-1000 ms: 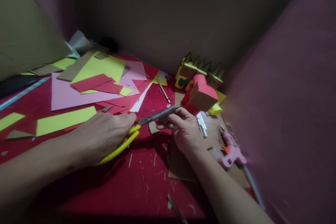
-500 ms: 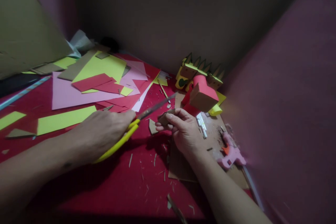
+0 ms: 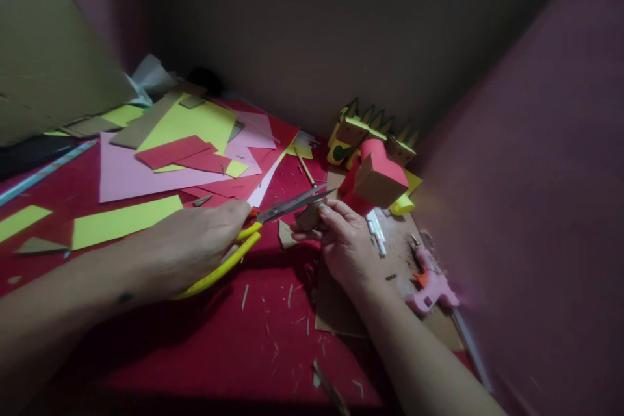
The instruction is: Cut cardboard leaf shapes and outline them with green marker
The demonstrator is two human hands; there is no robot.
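Yellow-handled scissors [image 3: 229, 261] are in my left hand [image 3: 202, 244], its fingers wrapped round the handles. The blades are slightly parted and reach right, just above a small cardboard piece [image 3: 310, 215]. That piece is pinched between the thumb and fingers of my right hand [image 3: 348, 244]. Just left of the right fingertips, another cardboard scrap [image 3: 286, 234] lies on the red cloth [image 3: 205, 351].
Coloured paper sheets [image 3: 131, 175] cover the back left. A red paper-covered box shape [image 3: 383, 175] stands beyond my right hand. A pink glue gun [image 3: 431, 289] and white glue sticks [image 3: 376, 231] lie on a cardboard sheet [image 3: 336, 305]. A pencil [image 3: 305, 168] lies behind the blades.
The scissor blades have opened slightly and now sit by the top of the cardboard piece. The view has shifted a little, and both hands stay in nearly the same place.
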